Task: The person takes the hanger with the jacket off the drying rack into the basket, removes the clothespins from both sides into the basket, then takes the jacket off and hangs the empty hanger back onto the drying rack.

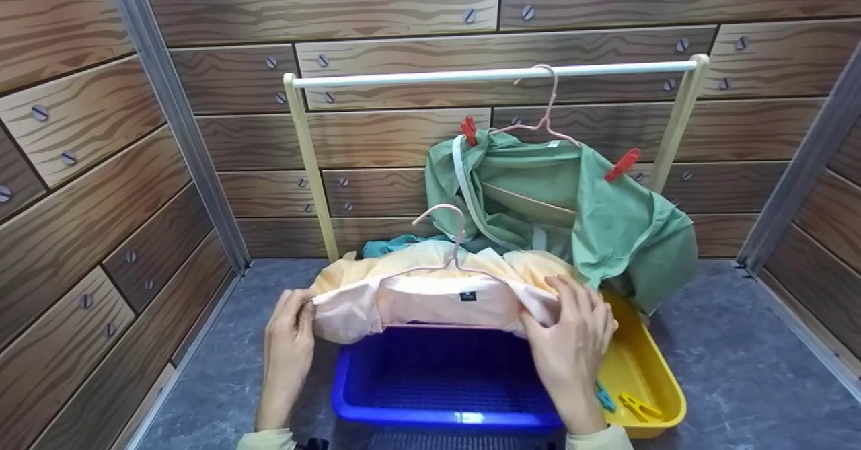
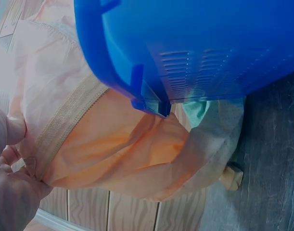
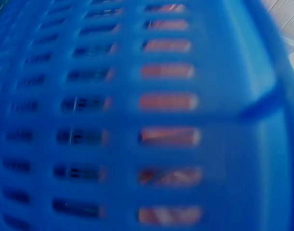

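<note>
A pale peach zip-up jacket (image 1: pixel 437 302) is spread on a pink hanger (image 1: pixel 454 251) above the far side of a blue basket (image 1: pixel 444 416). My left hand (image 1: pixel 290 332) pinches the jacket's edge at its left shoulder. In the left wrist view, the thumb and fingers of that hand grip the cloth beside a beige zipper (image 2: pixel 72 118). My right hand (image 1: pixel 572 342) pinches the opposite front edge, thumb on the near side. The hanger's hook sticks up out of the collar, off the rail. Only the slotted basket wall (image 3: pixel 122 120) fills the right wrist view, with the hand hidden.
Behind stands a rack with a white rail (image 1: pixel 403 79). A green jacket (image 1: pixel 619 228) hangs from it on another pink hanger, with red clothespins (image 1: pixel 623 165) on its shoulders. A yellow tray (image 1: pixel 662 383) at the right holds a yellow clothespin (image 1: pixel 639 407) and a blue one (image 1: pixel 605 396).
</note>
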Demonstrator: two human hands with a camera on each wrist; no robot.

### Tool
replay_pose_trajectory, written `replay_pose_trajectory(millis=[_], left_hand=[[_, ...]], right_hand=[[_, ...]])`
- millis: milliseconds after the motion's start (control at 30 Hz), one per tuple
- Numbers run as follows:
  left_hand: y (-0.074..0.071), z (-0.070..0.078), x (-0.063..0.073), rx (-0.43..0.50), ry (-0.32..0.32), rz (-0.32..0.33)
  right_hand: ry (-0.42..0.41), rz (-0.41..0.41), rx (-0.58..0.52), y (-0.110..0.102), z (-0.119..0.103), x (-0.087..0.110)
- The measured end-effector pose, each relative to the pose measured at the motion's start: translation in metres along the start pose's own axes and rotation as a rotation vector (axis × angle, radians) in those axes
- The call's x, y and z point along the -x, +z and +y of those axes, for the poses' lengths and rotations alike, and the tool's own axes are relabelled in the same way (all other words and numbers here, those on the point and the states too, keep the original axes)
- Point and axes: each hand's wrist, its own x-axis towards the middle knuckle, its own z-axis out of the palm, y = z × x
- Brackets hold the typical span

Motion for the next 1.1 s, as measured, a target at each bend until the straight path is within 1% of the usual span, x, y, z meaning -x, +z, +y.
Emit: replay_pose_trajectory(millis=[100, 200, 367, 533, 633, 733, 933, 1000, 1100], left_hand=[[0.0, 0.0, 0.001, 0.005, -0.006, 0.006], [0.0, 0.001, 0.002, 0.003, -0.008, 0.009], [0.0, 0.004, 0.0, -0.005, -0.002, 0.021], [0.0, 0.007, 0.0, -0.014, 0.016, 0.038], [-0.001, 0.008, 0.001, -0.016, 0.018, 0.052], [-0.002, 0.007, 0.001, -0.013, 0.014, 0.057], [-0.005, 0.006, 0.0, -0.007, 0.004, 0.043], [-0.006, 0.006, 0.0, -0.01, 0.001, 0.038], [-0.008, 0.006, -0.002, -0.011, 0.003, 0.035]], right_hand=[[0.011, 0.066, -0.015, -0.002, 0.008, -0.003], [0.037, 0.096, -0.042, -0.006, 0.015, -0.005], [0.111, 0.091, -0.074, -0.013, 0.025, -0.009], [0.184, 0.065, -0.059, -0.02, 0.031, -0.01], [0.204, 0.056, -0.046, -0.022, 0.032, -0.008], [0.194, 0.071, -0.044, -0.023, 0.033, -0.007], [0.123, 0.113, -0.046, -0.023, 0.037, -0.007], [0.104, 0.115, -0.047, -0.023, 0.038, -0.008], [0.1, 0.112, -0.052, -0.025, 0.039, -0.011]])
